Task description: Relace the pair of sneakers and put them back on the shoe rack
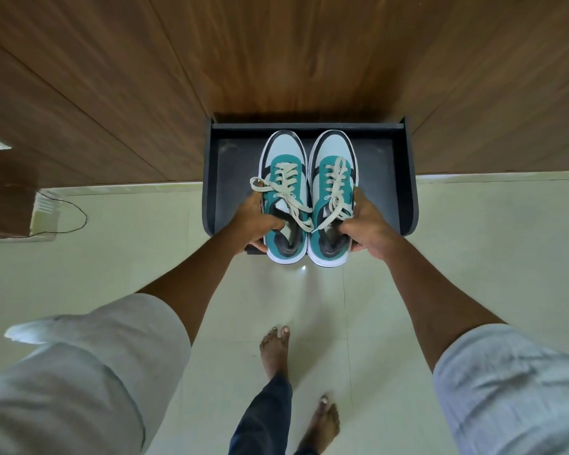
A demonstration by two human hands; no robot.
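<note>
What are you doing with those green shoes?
A person is holding a pair of teal and white sneakers, one in each hand. The left hand grips the left sneaker and the right hand grips the right sneaker. Both are laced with cream laces. They are over the dark shoe rack, toes pointing in, heels past its front edge.

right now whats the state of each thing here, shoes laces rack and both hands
left sneaker: laced, upright, toe over the rack, held at the collar
right sneaker: laced, upright, beside the left one, held at the collar
laces: threaded through the eyelets, ends loose, not tied
shoe rack: dark shelf, only this pair over it
left hand: grip closed on the left sneaker
right hand: grip closed on the right sneaker
</note>
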